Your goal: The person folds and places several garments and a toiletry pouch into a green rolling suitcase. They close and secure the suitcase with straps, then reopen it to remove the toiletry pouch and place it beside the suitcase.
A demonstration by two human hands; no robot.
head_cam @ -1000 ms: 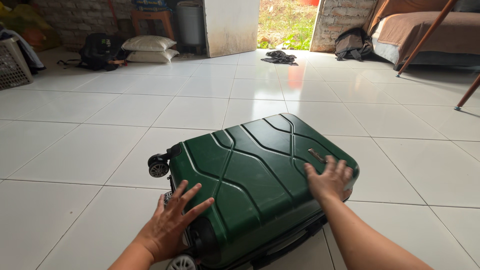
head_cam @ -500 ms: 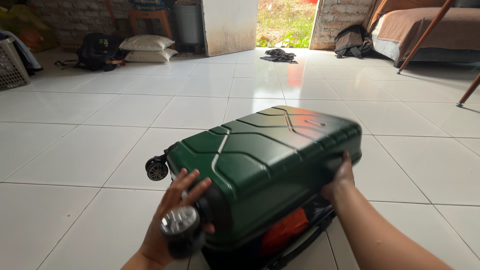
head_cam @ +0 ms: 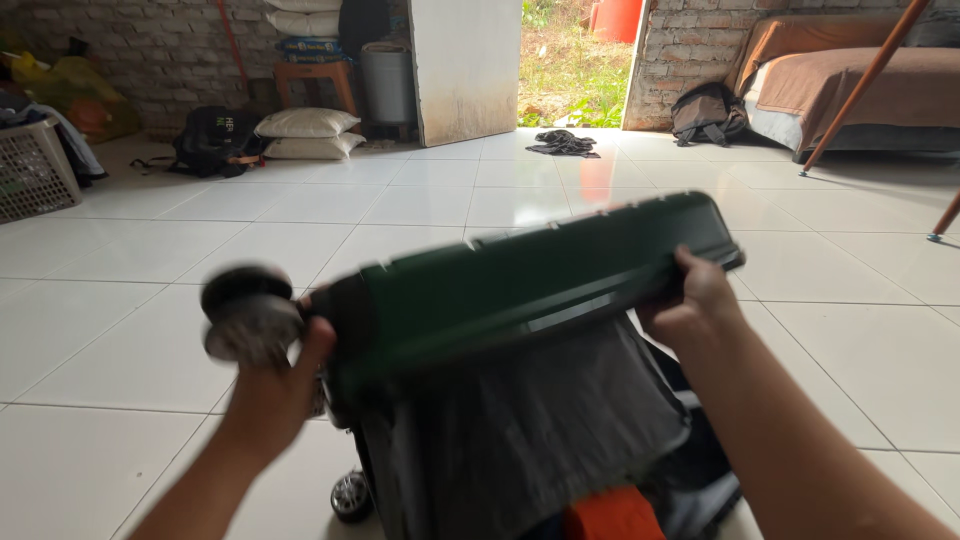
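A dark green hard-shell suitcase lid [head_cam: 520,285] is raised and blurred with motion. My left hand [head_cam: 280,385] grips its left corner just below a blurred wheel [head_cam: 245,315]. My right hand [head_cam: 695,300] grips the lid's right edge. Under the lid hangs a grey fabric lining [head_cam: 540,420]. Something orange [head_cam: 610,515] shows inside the lower half of the case. One wheel [head_cam: 350,495] of the lower half rests on the white tiled floor [head_cam: 120,330].
A white basket [head_cam: 35,170] stands at the far left. A black bag [head_cam: 215,135] and stacked pillows [head_cam: 305,130] lie by the brick wall. A dark cloth [head_cam: 562,143] lies at the open doorway. A backpack [head_cam: 708,110], a brown-covered bed [head_cam: 850,85] and wooden poles [head_cam: 860,80] are at the right.
The suitcase lay shut on the floor with both hands on top. Both hands have swung the lid up, and the grey lining and the orange item inside have come into view.
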